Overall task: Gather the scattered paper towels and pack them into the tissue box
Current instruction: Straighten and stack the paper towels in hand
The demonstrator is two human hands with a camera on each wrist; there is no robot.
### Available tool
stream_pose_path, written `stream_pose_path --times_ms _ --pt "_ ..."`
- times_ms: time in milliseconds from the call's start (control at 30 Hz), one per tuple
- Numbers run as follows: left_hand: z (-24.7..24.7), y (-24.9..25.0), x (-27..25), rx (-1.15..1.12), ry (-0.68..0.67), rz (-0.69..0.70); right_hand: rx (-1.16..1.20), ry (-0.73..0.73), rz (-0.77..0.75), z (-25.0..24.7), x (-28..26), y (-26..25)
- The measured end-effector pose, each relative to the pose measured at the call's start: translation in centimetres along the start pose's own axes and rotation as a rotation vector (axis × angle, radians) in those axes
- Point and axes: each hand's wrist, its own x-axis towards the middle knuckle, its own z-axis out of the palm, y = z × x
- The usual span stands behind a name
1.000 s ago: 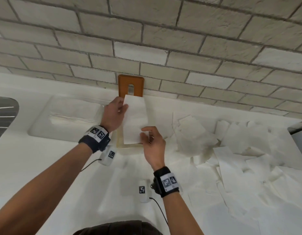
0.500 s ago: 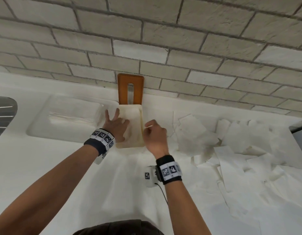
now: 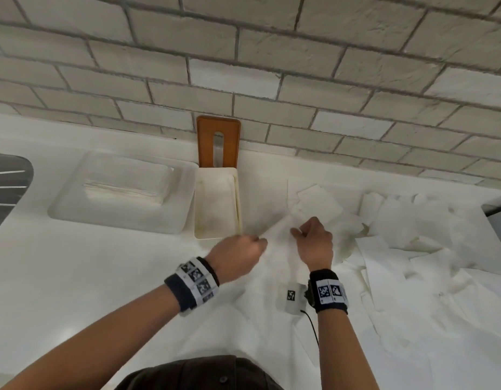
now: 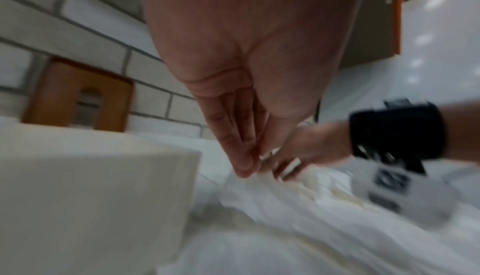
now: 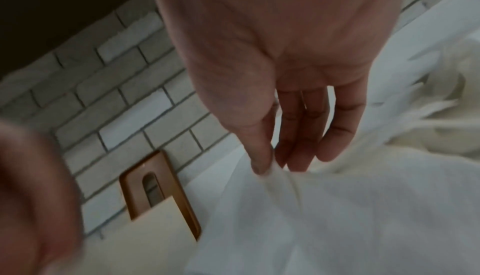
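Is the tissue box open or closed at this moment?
Open. The tissue box shows its inside from above, and its brown lid stands against the wall behind it.

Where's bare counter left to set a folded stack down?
Bare white counter lies near-left, in front of the shallow white tray and open cream tissue box. A narrow strip separates the box from the scattered white paper towels, which crowd the right.

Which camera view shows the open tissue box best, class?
The head view: it looks down into the tissue box, showing its whole rim and the towels inside. The left wrist view shows only a blurred outer wall; the right wrist view shows just a corner, with the interior hidden.
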Motion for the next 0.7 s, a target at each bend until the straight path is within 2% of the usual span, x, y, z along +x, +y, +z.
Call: stream_pose_path --times_ms 67,133,200,233,333,467,533,633,700 --pt "2.9 1.0 -0.2 0.044 -0.114 -0.03 0.091 0.035 -0.068 -1.7 -0.3 -0.2" --pt "5.7 0.9 -0.3 0.103 -0.15 -0.044 0.215 0.024 -0.121 -3.8 -0.8 -0.4" --pt "7.5 0.3 -0.5 0.184 -0.212 -0.129 0.394 -0.017 -0.109 -5.7 -1.7 -0.5" --pt "7.9 0.1 -0.5 0.189 -0.212 -0.168 0.456 -0.025 -0.108 -6.6 -2.2 -0.6" --pt "6.7 0.7 -0.2 0.169 -0.185 -0.148 0.577 -0.033 -0.127 -8.7 -3.6 -0.6" --pt "5.8 1.0 -0.1 0.155 -0.145 -0.164 0.519 -0.112 -0.176 -9.4 -4.2 -0.2" --pt "4.9 1.1 -0.2 0.027 -0.12 -0.201 0.542 -0.096 -0.14 -9.0 -4.3 -0.1" --pt "3.1 0.6 -0.9 -0.29 -0.109 -0.28 0.573 -0.053 -0.081 -8.2 -4.4 -0.8" --pt "1.7 0.0 -1.6 -0.512 -0.108 -0.311 0.531 -0.05 -0.098 -7.7 -4.5 -1.6"
